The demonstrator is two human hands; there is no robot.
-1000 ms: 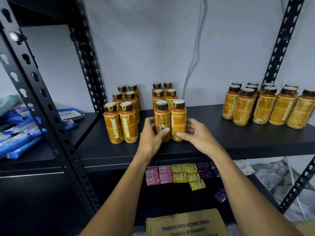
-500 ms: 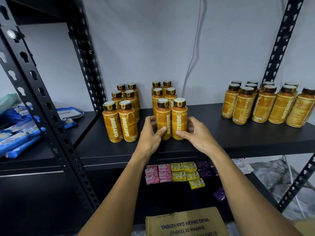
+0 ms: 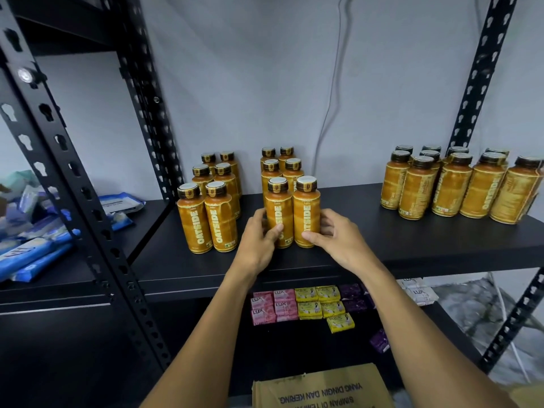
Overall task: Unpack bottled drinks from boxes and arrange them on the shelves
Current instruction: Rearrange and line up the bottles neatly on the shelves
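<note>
While the two front bottles (image 3: 293, 213) stood upright side by side on the black shelf (image 3: 412, 245), heading the middle double row, my left hand (image 3: 259, 245) wrapped the left one, thumb across its label, and my right hand (image 3: 338, 237) cupped the right one, perhaps only touching. Another double row (image 3: 210, 201) stood just left; a looser cluster (image 3: 459, 184) well apart right. Below lay soap packets (image 3: 297, 306) and a cardboard box (image 3: 321, 390).

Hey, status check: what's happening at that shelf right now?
Left hand, right hand each gripping a front bottle. Pair upright on shelf. Nothing blocking.
</note>
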